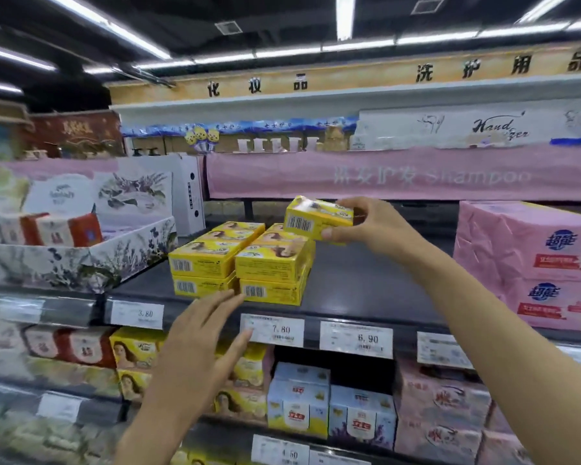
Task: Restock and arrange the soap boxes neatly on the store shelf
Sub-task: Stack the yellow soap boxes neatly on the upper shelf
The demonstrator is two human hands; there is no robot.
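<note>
**Right hand (pixel 366 226) holding a yellow soap box (pixel 316 221) over the stack (pixel 239 263)**

Your right hand is gripping the yellow soap box from its right side, thumb underneath and fingers curled over the top. The box's barcode end is facing you. You are holding it slightly tilted just above the rear right part of the stack; whether it is touching the boxes below is not clear.

Your left hand (pixel 202 337) is reaching up from below with fingers straight and loosely spread, holding nothing. Its fingertips are lying at the front of the stack's lower left box, and contact cannot be told.

The stack is sitting on the dark shelf (pixel 349 280) in two columns, two layers high, running several boxes deep. A floral display tray (pixel 81 260) with red-and-white boxes (pixel 57 229) is standing to its left, and pink wrapped packs (pixel 530 263) are sitting well apart on the right. Price tags reading 3.80 (pixel 137 313), 7.80 (pixel 272 330) and 6.90 (pixel 356 338) are hanging along the shelf edge. More yellow boxes and blue-and-white boxes (pixel 297 404) are filling the shelf below.
</note>
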